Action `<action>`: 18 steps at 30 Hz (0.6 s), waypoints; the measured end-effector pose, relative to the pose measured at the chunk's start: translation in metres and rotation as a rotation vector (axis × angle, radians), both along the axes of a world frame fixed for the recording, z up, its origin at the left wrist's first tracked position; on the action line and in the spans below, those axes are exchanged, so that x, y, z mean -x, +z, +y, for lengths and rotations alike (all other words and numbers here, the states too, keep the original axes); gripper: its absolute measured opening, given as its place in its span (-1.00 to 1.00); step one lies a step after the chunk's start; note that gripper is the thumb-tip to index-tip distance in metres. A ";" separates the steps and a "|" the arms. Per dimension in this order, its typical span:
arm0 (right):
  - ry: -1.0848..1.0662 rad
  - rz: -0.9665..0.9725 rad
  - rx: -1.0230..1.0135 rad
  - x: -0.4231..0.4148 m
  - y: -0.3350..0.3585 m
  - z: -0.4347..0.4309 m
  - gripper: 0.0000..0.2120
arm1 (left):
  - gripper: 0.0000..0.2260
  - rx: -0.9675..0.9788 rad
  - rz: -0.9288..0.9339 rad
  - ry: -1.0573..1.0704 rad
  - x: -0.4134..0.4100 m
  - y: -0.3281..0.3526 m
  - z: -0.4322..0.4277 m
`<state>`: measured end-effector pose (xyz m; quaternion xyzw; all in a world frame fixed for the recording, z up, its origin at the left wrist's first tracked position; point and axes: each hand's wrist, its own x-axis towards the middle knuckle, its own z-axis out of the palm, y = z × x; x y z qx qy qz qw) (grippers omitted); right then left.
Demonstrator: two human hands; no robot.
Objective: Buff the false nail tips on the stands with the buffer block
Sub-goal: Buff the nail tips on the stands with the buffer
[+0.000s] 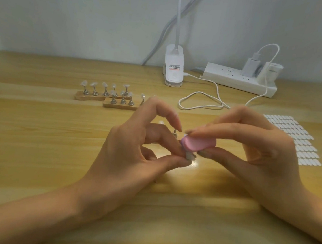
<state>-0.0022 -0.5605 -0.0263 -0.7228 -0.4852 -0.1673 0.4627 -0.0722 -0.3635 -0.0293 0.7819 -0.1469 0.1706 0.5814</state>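
Head view: near the middle of the desk [40, 151], the left hand [135, 148] pinches a pale nail tip [189, 156] between thumb and fingers; the right hand [259, 147] has its fingers clamped on the pink buffer block [198, 143], whose end touches the tip; two wooden stands [105, 95] of nail tips sit toward the far edge.
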 end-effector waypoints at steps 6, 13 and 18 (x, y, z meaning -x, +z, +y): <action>0.035 -0.017 0.040 0.004 -0.001 0.003 -0.81 | -0.69 0.036 0.001 0.009 -0.002 0.001 0.001; 0.042 -0.046 0.054 0.005 0.001 0.005 -0.82 | -0.69 0.032 0.018 -0.005 -0.002 0.000 0.001; 0.008 -0.012 0.003 0.004 0.002 0.002 -0.81 | -0.69 0.061 0.029 -0.004 -0.003 -0.001 0.002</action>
